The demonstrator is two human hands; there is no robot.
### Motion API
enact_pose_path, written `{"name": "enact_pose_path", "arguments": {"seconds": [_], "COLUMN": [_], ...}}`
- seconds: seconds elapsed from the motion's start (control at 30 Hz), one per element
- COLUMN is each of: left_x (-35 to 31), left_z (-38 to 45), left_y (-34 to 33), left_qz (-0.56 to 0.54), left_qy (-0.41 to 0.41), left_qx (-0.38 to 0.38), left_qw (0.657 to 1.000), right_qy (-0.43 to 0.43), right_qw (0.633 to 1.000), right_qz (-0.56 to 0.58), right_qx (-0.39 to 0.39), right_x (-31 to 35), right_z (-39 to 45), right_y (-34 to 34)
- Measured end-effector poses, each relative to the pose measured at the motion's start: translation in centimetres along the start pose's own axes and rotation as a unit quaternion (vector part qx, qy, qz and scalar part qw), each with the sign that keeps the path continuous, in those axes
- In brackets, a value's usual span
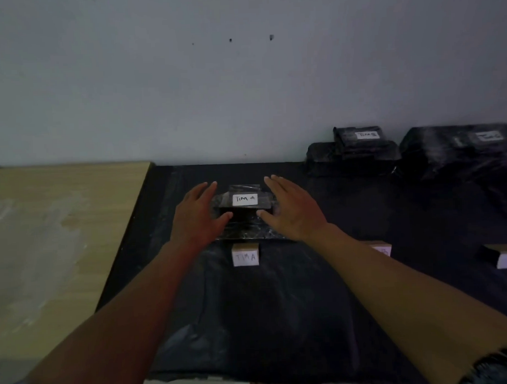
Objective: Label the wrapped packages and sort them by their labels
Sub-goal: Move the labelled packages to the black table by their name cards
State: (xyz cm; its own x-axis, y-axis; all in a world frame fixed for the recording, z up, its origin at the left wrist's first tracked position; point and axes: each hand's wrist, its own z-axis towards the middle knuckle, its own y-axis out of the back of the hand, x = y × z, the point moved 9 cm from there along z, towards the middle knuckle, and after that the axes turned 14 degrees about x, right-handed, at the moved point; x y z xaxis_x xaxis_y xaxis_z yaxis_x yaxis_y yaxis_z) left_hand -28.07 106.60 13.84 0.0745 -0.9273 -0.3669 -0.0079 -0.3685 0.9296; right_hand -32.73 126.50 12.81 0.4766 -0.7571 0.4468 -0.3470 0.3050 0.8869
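The head camera looks down at a table covered in black plastic sheeting [279, 306], with a bare wooden tabletop [55, 241] to the left and a pale wall behind.

Both forearms reach forward to the middle of the sheeting. The left hand [200, 213] and the right hand [290, 210] flank a small black-wrapped package [244, 212] that sits on top of a wider wrapped package [248, 233]. The fingers of both hands are straight and relaxed, released rather than grasping; the thumbs lie close against the package's near edge, though the dim light does not show whether they touch it.

In judgement, the step in hand is settling this package on its pile. To do it well, the hands should square the package over the one beneath, keep its label facing up and readable, and lift away evenly so the slick wrap does not slide.

The package's white label [244, 199] reads "TIM A" in handwriting. Just in front of the pile stands a small marker card [246, 256] that also reads "TIM A", so the package matches its place. Farther right, a second marker [382, 249] is half hidden by the right forearm, and a third marker [506, 257] is unreadable. At the back right, a stack [357, 148] bears a label that appears to read "TIM B". A larger stack [458, 153] beside it has a blurred label, perhaps "TIM C".
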Motion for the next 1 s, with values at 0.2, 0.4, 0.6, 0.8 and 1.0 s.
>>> {"name": "enact_pose_path", "arguments": {"seconds": [0.2, 0.4, 0.6, 0.8, 1.0], "left_x": [2.7, 5.7, 8.1, 9.1, 9.3], "left_z": [-1.1, -1.4, 0.7, 2.6, 3.7], "left_y": [-2.3, -6.1, -9.7, -12.0, -13.5], "left_qz": [-0.016, -0.069, -0.102, -0.116, -0.094], "left_qy": [0.028, 0.050, 0.023, 0.011, -0.011], "left_qx": [0.035, 0.083, 0.131, 0.151, 0.167], "left_qw": [0.999, 0.993, 0.986, 0.982, 0.981], "right_qy": [-0.028, -0.102, -0.204, -0.207, -0.197], "right_qw": [0.998, 0.988, 0.965, 0.966, 0.969], "right_qz": [0.030, 0.092, 0.132, 0.118, 0.099], "right_qx": [0.044, 0.074, 0.096, 0.100, 0.107], "right_x": [-0.8, -3.2, -6.3, -7.0, -7.7], "right_z": [-0.2, -0.5, -0.4, 1.2, 2.0], "right_y": [-3.3, -6.4, -10.7, -12.5, -13.5]}}
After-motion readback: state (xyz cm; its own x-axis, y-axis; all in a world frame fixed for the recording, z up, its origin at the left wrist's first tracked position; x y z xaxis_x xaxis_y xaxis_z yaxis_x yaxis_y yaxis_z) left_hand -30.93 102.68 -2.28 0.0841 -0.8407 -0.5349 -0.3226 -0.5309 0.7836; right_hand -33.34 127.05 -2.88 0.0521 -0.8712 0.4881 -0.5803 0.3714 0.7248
